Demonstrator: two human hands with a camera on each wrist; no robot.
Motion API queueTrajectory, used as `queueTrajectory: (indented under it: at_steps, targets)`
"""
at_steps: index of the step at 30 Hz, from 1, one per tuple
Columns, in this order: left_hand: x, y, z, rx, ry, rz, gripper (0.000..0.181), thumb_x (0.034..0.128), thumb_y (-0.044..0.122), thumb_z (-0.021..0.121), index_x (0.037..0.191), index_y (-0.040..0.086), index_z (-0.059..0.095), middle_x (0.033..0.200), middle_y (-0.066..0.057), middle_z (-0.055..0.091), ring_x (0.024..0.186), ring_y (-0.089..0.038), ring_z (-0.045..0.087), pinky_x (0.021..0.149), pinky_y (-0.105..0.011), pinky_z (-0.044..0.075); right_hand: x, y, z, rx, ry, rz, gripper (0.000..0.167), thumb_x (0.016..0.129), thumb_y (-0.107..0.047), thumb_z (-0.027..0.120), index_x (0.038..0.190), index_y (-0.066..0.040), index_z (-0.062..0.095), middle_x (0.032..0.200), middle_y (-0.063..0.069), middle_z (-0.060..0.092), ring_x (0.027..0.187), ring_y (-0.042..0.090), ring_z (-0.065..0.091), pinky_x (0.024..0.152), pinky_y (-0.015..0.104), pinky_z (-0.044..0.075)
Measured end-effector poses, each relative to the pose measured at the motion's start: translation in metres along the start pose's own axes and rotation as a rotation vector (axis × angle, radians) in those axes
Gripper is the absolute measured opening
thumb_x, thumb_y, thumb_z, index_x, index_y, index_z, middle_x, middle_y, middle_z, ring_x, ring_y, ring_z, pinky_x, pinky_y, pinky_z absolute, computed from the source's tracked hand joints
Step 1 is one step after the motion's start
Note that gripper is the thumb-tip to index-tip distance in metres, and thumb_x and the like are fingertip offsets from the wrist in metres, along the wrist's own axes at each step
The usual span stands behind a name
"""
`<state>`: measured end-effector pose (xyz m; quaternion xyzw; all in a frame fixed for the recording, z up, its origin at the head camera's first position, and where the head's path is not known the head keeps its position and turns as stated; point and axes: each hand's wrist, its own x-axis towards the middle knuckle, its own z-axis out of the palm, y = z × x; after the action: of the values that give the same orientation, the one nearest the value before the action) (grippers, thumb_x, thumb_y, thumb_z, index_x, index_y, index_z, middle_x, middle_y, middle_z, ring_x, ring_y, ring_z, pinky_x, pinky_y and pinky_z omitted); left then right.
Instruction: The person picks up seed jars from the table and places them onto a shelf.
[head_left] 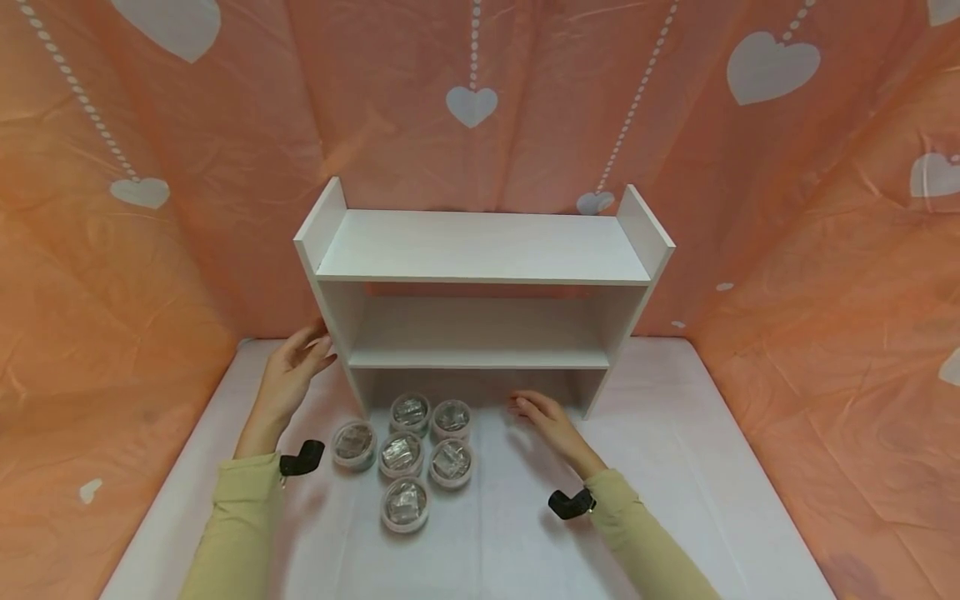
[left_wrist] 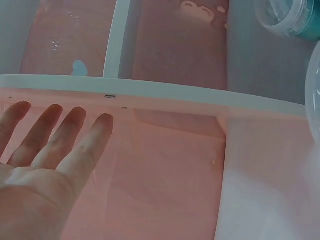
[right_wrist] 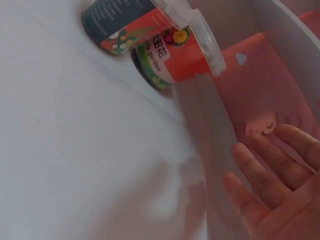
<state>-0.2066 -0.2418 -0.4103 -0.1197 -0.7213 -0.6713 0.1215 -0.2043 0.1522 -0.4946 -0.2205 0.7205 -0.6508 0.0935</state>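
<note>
Orange cloth [head_left: 480,167] with pale hearts hangs behind and beside one desk [head_left: 720,500] covered in white. On it stands one white shelf [head_left: 480,250], showing two side panels and two level boards. Six round tubs [head_left: 401,454] with clear lids stand clustered before its lower opening, toward its left end: two at the back, three in the middle, one in front. Two hands reach in, both holding nothing. The left hand [head_left: 292,372], fingers extended, is at the outside of the left panel; whether it touches is hard to tell. The right hand [head_left: 553,425], fingers loose, is before the lower opening, well apart from the tubs.
</note>
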Motion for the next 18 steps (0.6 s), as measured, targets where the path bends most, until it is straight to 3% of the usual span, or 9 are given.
queueTrajectory:
  at_steps: [7,14,18]
  targets:
    - [0.001,-0.001,0.002,0.024,-0.004,-0.019,0.051,0.0988,0.014,0.055,0.142,-0.007,0.039,0.13,-0.005,0.05,0.11,-0.004,0.054,0.089,-0.024,0.053,0.011,-0.004,0.014,-0.018,-0.026,-0.002,0.035,0.101,0.0,0.043,0.127,0.023,0.044,0.126,0.038,0.048,0.114,0.049,0.049,0.101,0.061,0.039]
    - [0.002,-0.002,0.007,0.051,0.03,-0.048,0.05,0.0987,0.016,0.055,0.141,-0.006,0.04,0.139,-0.022,0.044,0.109,-0.004,0.054,0.088,-0.027,0.054,0.018,-0.007,0.027,-0.151,-0.027,0.025,0.036,0.1,-0.009,0.05,0.128,0.015,0.05,0.127,0.029,0.054,0.118,0.035,0.052,0.1,0.034,0.046]
    - [0.002,-0.002,0.008,0.066,0.057,-0.043,0.049,0.0981,0.014,0.056,0.14,-0.007,0.043,0.138,-0.026,0.044,0.106,-0.003,0.056,0.086,-0.029,0.054,0.021,-0.007,0.031,-0.144,-0.047,0.023,0.037,0.101,-0.008,0.049,0.129,0.015,0.048,0.128,0.029,0.053,0.118,0.037,0.052,0.1,0.034,0.045]
